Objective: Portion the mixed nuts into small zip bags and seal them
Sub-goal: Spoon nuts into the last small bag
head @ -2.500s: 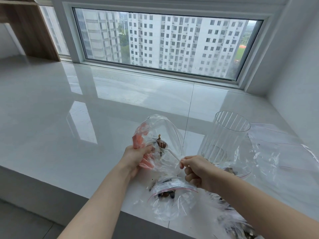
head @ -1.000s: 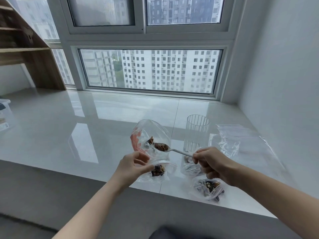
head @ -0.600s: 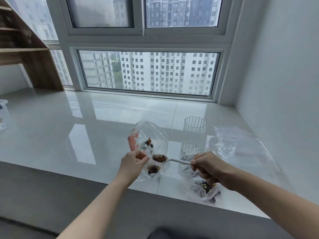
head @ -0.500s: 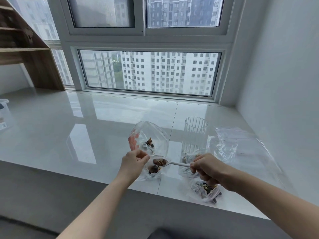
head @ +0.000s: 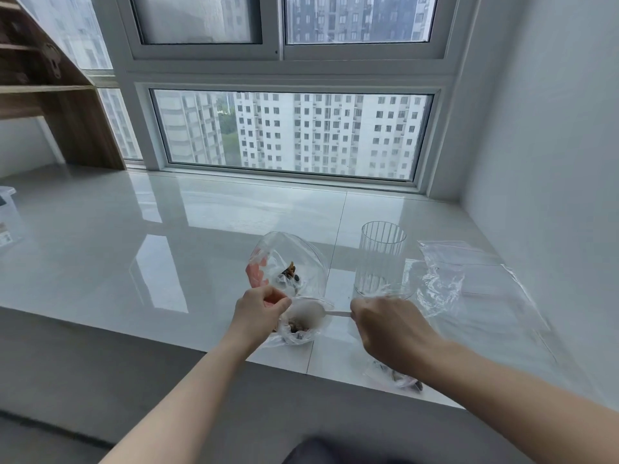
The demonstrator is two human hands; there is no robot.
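Note:
My left hand point(head: 258, 311) pinches the rim of a small zip bag point(head: 299, 329) and holds its mouth wide; nuts lie at its bottom. My right hand point(head: 388, 329) grips the handle of a spoon point(head: 330, 313), whose bowl is tipped down inside that bag's mouth. Behind them stands the large clear bag of mixed nuts point(head: 289, 266) with a red mark on its side, its mouth gaping. A filled small bag point(head: 400, 378) lies near the ledge's front edge, partly hidden under my right wrist.
A ribbed clear glass point(head: 382, 259) stands right of the big bag. Crumpled and flat empty zip bags point(head: 469, 283) lie at the right by the wall. The glossy white ledge point(head: 167, 249) stretches left to a wooden shelf point(head: 57, 105); a white box point(head: 6, 212) sits at far left.
The spoon, loaded with nuts, came out of the large bag, dropped lower and went into the small bag's mouth. My left hand kept holding that bag wide.

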